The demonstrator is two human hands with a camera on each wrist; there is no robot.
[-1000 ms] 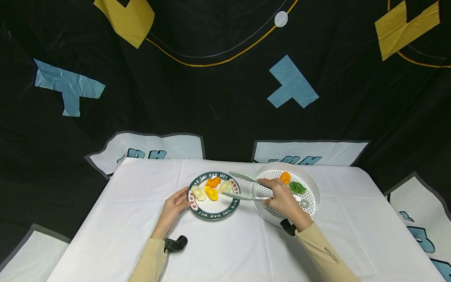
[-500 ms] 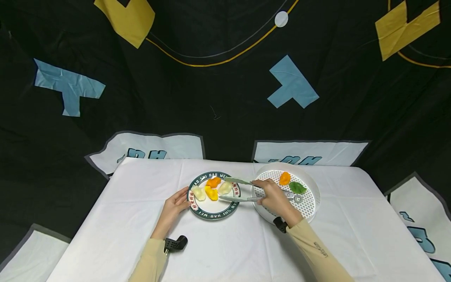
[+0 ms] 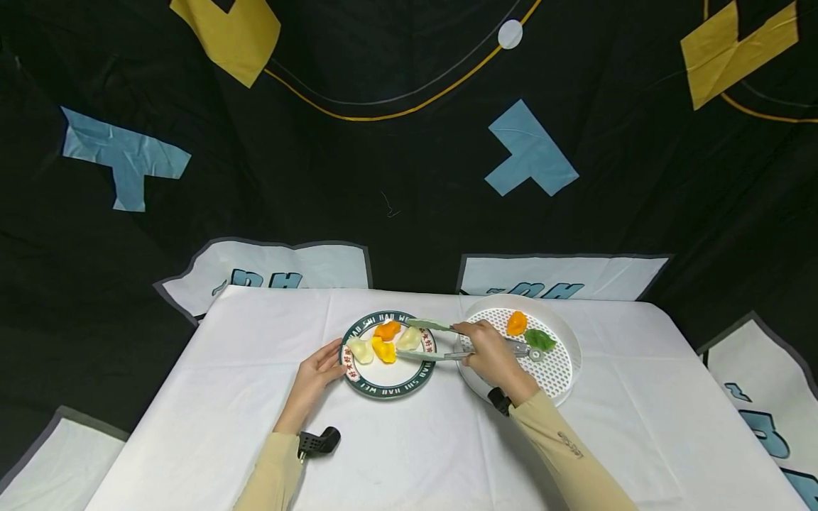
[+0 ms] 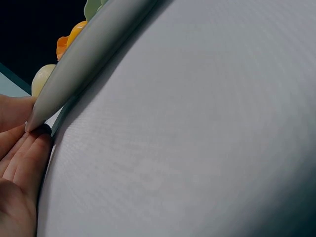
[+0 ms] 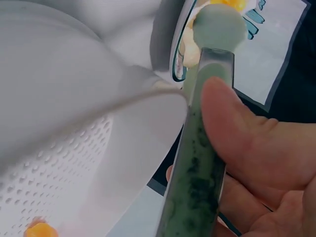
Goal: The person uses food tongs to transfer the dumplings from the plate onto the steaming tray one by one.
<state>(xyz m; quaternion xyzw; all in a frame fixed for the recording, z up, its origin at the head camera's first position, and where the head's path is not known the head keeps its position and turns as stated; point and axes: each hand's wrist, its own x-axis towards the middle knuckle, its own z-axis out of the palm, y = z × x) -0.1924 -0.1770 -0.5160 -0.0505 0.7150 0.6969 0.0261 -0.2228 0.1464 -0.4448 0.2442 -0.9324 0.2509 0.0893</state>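
Tongs [image 3: 441, 339], pale green with steel arms, are closing in on the pale dumpling [image 3: 409, 338] at the right edge of the green-rimmed plate [image 3: 388, 387]; over the last second the right hand [image 3: 488, 351] has been sliding leftward from the perforated steamer tray [image 3: 562, 369] toward the plate, and the 2 tong arms have been narrowing. The dumpling is lying between the tips but is not visibly lifted, so a pinch appears to be forming. The right hand is curling its thumb and fingers around the tong handle [image 5: 197, 163]. The left hand [image 3: 317, 375] is resting with nearly straight fingers against the plate's left rim, steadying it. On the plate, 4 glossy, pleated dumplings are sitting: 1 orange [image 3: 387, 330], 1 yellow [image 3: 383, 349] and 2 pale. Right of the plate, the white plastic tray is holding 1 orange dumpling [image 3: 516, 323] and 1 green dumpling [image 3: 540, 340]. A smooth white tablecloth [image 3: 192, 397] is lying beneath the plate.
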